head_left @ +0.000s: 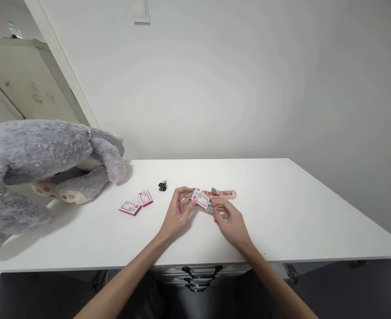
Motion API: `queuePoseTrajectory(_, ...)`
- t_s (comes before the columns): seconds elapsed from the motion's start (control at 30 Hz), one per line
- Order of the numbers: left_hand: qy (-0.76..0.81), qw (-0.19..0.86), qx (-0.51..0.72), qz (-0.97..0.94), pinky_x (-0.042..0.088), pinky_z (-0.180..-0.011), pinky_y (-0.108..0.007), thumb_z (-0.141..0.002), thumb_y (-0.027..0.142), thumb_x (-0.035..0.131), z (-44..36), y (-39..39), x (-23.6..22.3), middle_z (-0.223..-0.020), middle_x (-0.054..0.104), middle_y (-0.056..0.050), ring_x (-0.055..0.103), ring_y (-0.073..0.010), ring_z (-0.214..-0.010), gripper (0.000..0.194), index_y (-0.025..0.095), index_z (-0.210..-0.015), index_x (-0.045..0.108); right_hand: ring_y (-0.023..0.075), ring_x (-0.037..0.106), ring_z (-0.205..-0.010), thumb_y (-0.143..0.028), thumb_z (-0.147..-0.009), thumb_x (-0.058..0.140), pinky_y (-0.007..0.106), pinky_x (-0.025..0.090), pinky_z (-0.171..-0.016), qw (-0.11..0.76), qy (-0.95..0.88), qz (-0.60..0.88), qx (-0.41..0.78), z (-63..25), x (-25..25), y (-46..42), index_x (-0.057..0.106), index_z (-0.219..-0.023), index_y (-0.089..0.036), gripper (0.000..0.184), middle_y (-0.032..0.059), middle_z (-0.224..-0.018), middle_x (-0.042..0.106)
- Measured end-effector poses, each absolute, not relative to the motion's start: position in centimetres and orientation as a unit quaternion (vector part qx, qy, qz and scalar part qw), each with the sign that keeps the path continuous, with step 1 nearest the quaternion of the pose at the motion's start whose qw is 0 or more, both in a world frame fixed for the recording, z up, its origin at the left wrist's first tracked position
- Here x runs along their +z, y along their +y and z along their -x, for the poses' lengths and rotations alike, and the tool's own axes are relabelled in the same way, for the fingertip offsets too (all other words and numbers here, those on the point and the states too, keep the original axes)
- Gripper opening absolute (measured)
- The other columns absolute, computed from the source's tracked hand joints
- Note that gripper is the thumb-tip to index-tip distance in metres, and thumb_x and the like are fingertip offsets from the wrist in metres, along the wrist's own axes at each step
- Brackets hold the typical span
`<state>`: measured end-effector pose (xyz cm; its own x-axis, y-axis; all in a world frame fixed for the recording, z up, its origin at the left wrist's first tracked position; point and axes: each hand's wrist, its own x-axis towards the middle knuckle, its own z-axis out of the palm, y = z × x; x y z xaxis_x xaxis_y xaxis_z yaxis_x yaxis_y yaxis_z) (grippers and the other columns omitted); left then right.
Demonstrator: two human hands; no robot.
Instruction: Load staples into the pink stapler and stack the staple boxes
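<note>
A small white box with red print (pixel 201 199) is held above the table between my two hands. My left hand (pixel 179 210) grips its left end, with the thumb on the front face. My right hand (pixel 228 217) pinches at the right end, where something silvery or clear (pixel 209 208) shows from behind the box; I cannot make out what it is. Just behind my hands lies a shallow pink tray (pixel 233 195) with small metallic items in it, partly hidden by the box and fingers. Two similar red-and-white boxes, one nearer (pixel 130 208) and one farther (pixel 146 198), lie to the left.
A small black clip-like object (pixel 162 186) sits left of the tray. A large grey plush toy (pixel 49 146) slumps over the left end of the white table (pixel 275 212). Behind the table rises a white wall (pixel 215 79). Drawers with black handles (pixel 202 270) are below the front edge.
</note>
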<state>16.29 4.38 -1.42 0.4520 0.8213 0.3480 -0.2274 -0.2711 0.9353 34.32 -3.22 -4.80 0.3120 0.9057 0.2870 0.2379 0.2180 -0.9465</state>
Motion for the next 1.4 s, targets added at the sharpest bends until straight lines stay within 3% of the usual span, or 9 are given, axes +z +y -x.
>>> queuePoseTrajectory(0.23, 0.229, 0.571, 0.452, -0.645, 0.052, -0.106, -0.044, -0.095, 0.045, 0.07, -16.28, 4.2, -1.45, -0.135, 0.059, -0.012, 0.065, -0.0243, -0.12, 0.041, 0.024, -0.123, 0.048, 0.0246, 0.073, -0.097, -0.041, -0.092, 0.067, 0.034, 0.061, -0.073, 0.581, -0.517, 0.563, 0.281, -34.33, -4.53, -3.46, 0.07, -0.11, -0.023, 0.025, 0.0112, -0.124, 0.072)
queuePoseTrajectory(0.6, 0.224, 0.566, 0.446, -0.655, 0.047, -0.112, -0.049, -0.096, 0.046, 0.069, -16.28, 4.2, -1.49, -0.137, 0.059, -0.012, 0.059, -0.0274, -0.131, 0.04, 0.026, -0.123, 0.048, 0.0225, 0.071, -0.096, -0.037, -0.093, 0.065, 0.032, 0.06, -0.07, 0.538, -0.563, 0.575, 0.25, -34.38, -4.51, -3.43, 0.075, -0.1, -0.023, 0.019, 0.01, -0.119, 0.069)
queuePoseTrajectory(1.27, 0.269, 0.524, 0.451, -0.67, 0.046, -0.109, -0.04, -0.098, 0.048, 0.064, -16.25, 4.57, -1.79, -0.128, 0.06, -0.01, 0.059, -0.0236, -0.126, 0.037, 0.024, -0.123, 0.05, 0.0236, 0.067, -0.096, -0.046, -0.099, 0.06, 0.033, 0.059, -0.069, 0.554, -0.556, 0.569, 0.244, -34.65, -4.78, -3.49, 0.073, -0.094, -0.022, 0.028, 0.0103, -0.113, 0.069)
queuePoseTrajectory(1.4, 0.318, 0.509, 0.504, -0.621, 0.049, -0.104, -0.036, -0.097, 0.051, 0.064, -16.02, 5.01, -1.59, -0.124, 0.06, -0.008, 0.062, -0.0208, -0.118, 0.04, 0.024, -0.122, 0.048, 0.025, 0.066, -0.097, -0.046, -0.101, 0.057, 0.038, 0.056, -0.081, 0.56, -0.547, 0.587, 0.205, -34.76, -4.71, -3.66, 0.071, -0.093, -0.023, 0.028, 0.0096, -0.107, 0.07)
